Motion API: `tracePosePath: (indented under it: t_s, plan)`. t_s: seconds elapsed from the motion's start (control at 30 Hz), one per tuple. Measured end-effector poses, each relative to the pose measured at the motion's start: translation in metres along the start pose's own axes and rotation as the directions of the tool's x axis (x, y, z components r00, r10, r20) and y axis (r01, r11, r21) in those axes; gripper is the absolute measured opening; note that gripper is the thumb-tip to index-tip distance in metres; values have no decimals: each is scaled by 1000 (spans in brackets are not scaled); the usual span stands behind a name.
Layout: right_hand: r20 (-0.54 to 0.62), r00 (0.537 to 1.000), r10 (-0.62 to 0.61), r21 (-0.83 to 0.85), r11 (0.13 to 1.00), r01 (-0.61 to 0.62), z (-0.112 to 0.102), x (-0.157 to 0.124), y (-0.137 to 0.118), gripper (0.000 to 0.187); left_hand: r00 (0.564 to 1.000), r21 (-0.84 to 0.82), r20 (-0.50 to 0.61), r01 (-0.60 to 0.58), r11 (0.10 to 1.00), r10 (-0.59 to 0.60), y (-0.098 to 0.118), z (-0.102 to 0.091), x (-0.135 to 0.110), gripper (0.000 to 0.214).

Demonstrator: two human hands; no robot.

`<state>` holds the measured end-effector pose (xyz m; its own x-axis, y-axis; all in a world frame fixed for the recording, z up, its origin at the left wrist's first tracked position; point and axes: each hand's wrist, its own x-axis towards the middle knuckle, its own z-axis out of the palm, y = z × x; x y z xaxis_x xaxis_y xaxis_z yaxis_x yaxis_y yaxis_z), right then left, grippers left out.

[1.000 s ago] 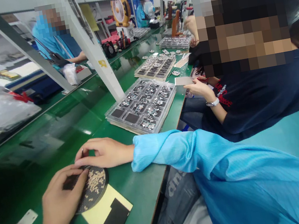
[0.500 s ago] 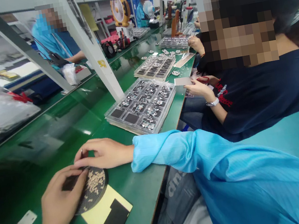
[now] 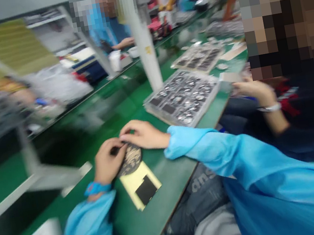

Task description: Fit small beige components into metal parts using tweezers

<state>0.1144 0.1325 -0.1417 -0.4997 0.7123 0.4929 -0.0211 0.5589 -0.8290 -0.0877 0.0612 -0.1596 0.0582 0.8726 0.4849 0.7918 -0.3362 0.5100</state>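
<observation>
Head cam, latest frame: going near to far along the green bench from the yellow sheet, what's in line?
Yellow sheet with black rectangular patch → round black perforated disc → clear plastic tray of dark and metallic parts → second clear plastic tray of dark parts

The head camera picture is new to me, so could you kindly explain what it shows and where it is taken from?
This picture comes from a camera worn on a person's head, looking forward and down, and it is somewhat blurred. There is no machine: the bare hands are the wearer's. The left hand and right hand both meet a round dark disc dotted with small pale pieces, on a green workbench. Below the disc lies a pale yellow sheet bearing a black rectangle. Beyond is a clear tray of small parts. A co-worker's hand shows at right.
</observation>
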Motion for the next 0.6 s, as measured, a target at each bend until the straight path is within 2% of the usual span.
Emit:
tracePosePath:
  t_s: [0.03, 0.07, 0.13, 0.2, 0.27, 0.33, 0.5, 0.6]
  plan:
    - [-13, 1000, 29, 2, 1000, -29, 2, -4, -5, 16, 1000, 20, 5, 4, 1000, -4, 11, -3, -3, 20]
    - [-13, 999, 52, 2, 999, -52, 2, -9, -9, 15, 1000, -28, 20, -18, 999, 18, 21, -4, -5, 21]
    - [-24, 997, 77, -20, 997, -77, 1, -16, -10, 13, 998, 65, 50, 33, 997, -36, 31, -2, -7, 21]
    - [-68, 989, 132, -113, 984, -139, 0, -17, -1, 14, 992, 150, 86, 80, 986, -93, 21, 3, -6, 12]
    - [-116, 976, 184, -192, 960, -204, 1, -16, 11, 18, 991, 52, 131, 3, 999, -10, 1, 7, -8, 12]
    - [-133, 969, 206, -234, 944, -233, 0, -16, 17, 28, 992, 25, 123, -24, 999, 21, -13, 10, -12, 13]
    - [-132, 968, 214, -251, 937, -241, -4, -22, 12, 61, 982, 104, 190, -30, 994, 10, -7, 15, -15, 25]
    - [-142, 968, 207, -258, 936, -239, -3, -23, 12, 64, 971, 182, 236, -25, 983, -19, 0, 14, -12, 40]
